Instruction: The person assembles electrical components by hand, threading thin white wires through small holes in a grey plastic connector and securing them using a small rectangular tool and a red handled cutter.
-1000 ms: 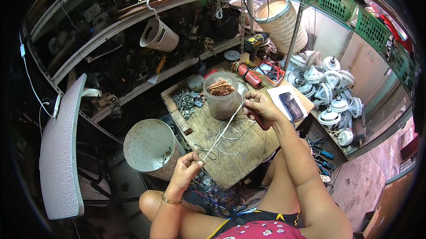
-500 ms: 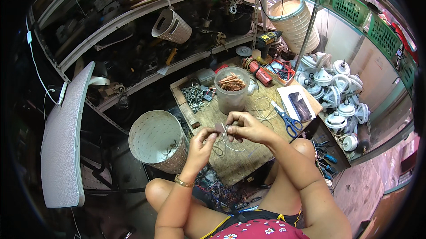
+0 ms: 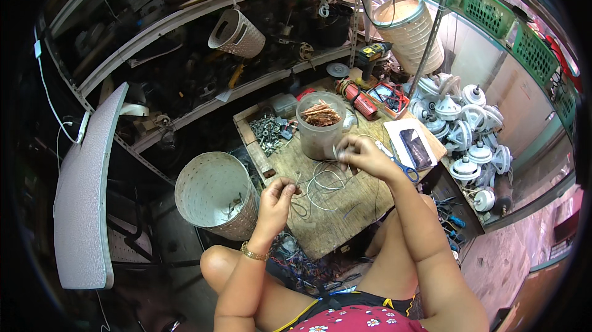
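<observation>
My left hand (image 3: 279, 199) is closed in a pinch above the wooden board (image 3: 320, 233), with the end of a thin white wire (image 3: 327, 208) at its fingertips. The wire lies in loose loops on the board between my hands. Farther right, my right hand (image 3: 367, 158) is closed too. A small pale sliver sticks out from its fingers; I cannot make out what it is. Just beyond that hand stands a translucent tub (image 3: 319, 142) with copper wire scraps (image 3: 322, 114) in it. Blue-handled scissors (image 3: 408, 173) lie partly hidden behind my right hand.
A white perforated bin (image 3: 216, 190) stands left of the board. Metal bits (image 3: 271, 133) are heaped at the board's far left. A red power tool (image 3: 357, 100), a phone (image 3: 414, 147) and a pile of white plastic pulley-like parts (image 3: 468, 122) are beyond and to the right.
My hands have moved apart: the right one went right and away from the left, which moved slightly left and down. The looped wire now shows between them on the board.
</observation>
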